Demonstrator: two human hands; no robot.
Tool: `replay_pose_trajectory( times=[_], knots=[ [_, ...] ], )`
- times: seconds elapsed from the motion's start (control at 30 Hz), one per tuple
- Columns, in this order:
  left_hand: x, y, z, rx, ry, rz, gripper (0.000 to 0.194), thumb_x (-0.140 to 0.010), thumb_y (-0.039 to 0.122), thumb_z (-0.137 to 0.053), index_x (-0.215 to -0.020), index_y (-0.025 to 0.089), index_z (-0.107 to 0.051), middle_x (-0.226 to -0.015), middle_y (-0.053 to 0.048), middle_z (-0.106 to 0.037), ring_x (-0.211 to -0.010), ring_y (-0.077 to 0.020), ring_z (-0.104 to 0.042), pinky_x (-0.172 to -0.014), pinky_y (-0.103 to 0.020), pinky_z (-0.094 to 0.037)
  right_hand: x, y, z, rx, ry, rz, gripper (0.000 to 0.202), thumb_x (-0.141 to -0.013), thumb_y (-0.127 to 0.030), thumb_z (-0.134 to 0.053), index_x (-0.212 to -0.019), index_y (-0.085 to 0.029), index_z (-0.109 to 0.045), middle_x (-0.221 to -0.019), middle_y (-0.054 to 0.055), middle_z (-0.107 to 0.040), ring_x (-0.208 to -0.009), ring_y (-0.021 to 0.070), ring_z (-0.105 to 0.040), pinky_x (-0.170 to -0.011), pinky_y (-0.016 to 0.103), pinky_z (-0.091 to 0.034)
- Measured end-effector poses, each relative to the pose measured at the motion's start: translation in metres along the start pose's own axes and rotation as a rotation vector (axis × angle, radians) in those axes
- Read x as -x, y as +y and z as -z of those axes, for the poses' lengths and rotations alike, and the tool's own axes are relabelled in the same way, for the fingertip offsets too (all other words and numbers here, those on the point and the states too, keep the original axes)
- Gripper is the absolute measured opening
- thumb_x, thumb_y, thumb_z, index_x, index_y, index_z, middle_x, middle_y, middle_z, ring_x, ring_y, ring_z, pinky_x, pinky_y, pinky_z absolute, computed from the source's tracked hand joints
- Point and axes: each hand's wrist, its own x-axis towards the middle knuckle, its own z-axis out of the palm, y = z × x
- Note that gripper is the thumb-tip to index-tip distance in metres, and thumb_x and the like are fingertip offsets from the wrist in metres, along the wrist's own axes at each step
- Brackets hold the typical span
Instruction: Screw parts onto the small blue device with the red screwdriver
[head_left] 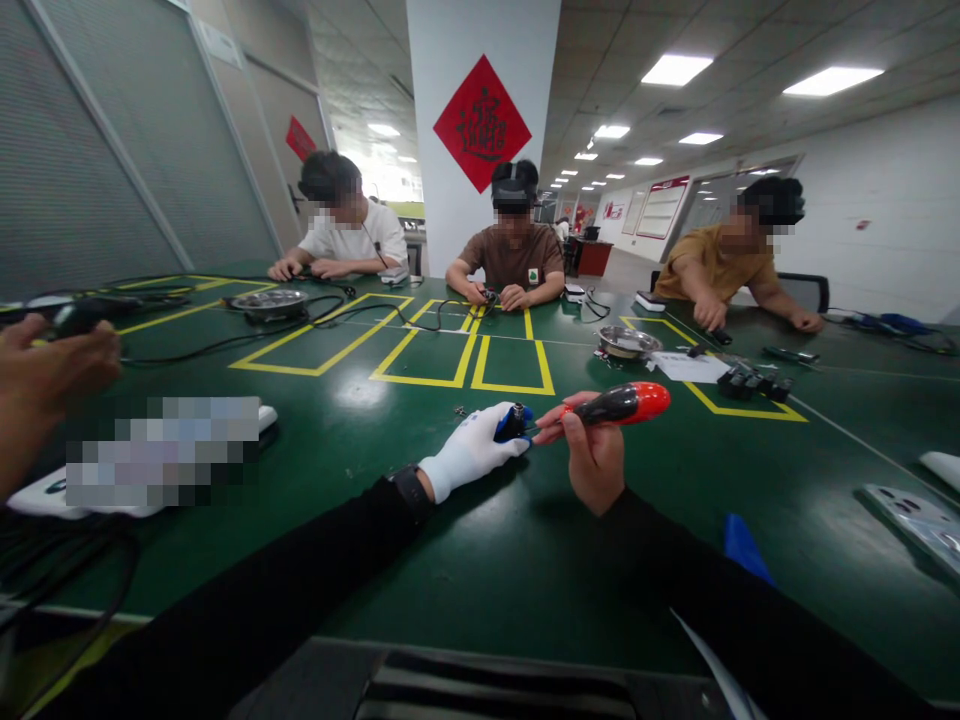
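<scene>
A small black part (513,422) is held just above the worktop (450,560), or resting on it, at about twelve o'clock from the wearer; which of the two cannot be told. It is gripped by the left hand (474,447), which is covered by a white glove with blue at the fingers and is curled around the part, leaving its upper end exposed. By the bare right hand (596,455), a red-and-black screwdriver (622,403) is held, with the thumb and fingers closed near the front of the handle and the handle pointing towards three o'clock. The shaft is directed at the part, but whether the tip is seated cannot be seen. For good handling, it is judged that the part should be gripped firmly, the shaft kept in line with whatever is met by the tip, and light, steady pressure applied, so that slipping into the glove is avoided. Some tiny pieces (460,410) are lying near the glove, towards ten o'clock from the part; these should not be brushed away by the wrist.
</scene>
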Motion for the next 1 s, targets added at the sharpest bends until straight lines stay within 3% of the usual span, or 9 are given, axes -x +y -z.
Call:
replay_pose_trajectory(
  times=[0.1, 0.27, 0.63, 1.0],
  knots=[
    [0.001, 0.002, 0.0, 0.022, -0.009, 0.03, 0.029, -0.079, 0.041, -0.056, -0.099, 0.019, -0.059, -0.088, -0.002, -0.067, -0.079, -0.0183, -0.062, -0.075, -0.029, -0.049, 0.0, 0.001, 0.0, 0.002, 0.003, 0.002, 0.018, -0.09, -0.038, -0.047, -0.098, -0.022, -0.046, -0.074, 0.0, -0.064, -0.058, 0.0158, -0.066, -0.056, 0.03, -0.055],
    [0.001, 0.003, 0.001, 0.02, 0.014, 0.017, 0.031, -0.076, 0.037, -0.061, -0.101, 0.02, -0.06, -0.096, -0.003, -0.066, -0.087, -0.0195, -0.061, -0.079, -0.029, -0.048, -0.001, 0.0, 0.0, 0.005, 0.016, 0.005, 0.017, -0.09, -0.038, -0.047, -0.097, -0.022, -0.046, -0.076, 0.0, -0.065, -0.057, 0.0153, -0.065, -0.056, 0.03, -0.054],
    [0.003, 0.009, 0.004, 0.092, 0.008, 0.027, 0.028, -0.079, 0.036, -0.056, -0.099, 0.016, -0.061, -0.083, -0.002, -0.066, -0.077, -0.0176, -0.06, -0.073, -0.028, -0.049, -0.006, -0.008, -0.002, -0.135, 0.023, -0.021, 0.013, -0.089, -0.032, -0.051, -0.093, -0.02, -0.05, -0.077, -0.001, -0.064, -0.051, 0.0107, -0.061, -0.05, 0.025, -0.051],
    [0.0, 0.002, 0.002, 0.043, -0.012, -0.03, 0.031, -0.079, 0.036, -0.057, -0.105, 0.02, -0.061, -0.103, -0.004, -0.066, -0.092, -0.0207, -0.061, -0.083, -0.03, -0.047, -0.009, -0.002, 0.003, -0.191, 0.032, -0.011, 0.014, -0.087, -0.03, -0.055, -0.095, -0.019, -0.052, -0.073, -0.001, -0.065, -0.051, 0.0116, -0.061, -0.049, 0.026, -0.051]
  ],
)
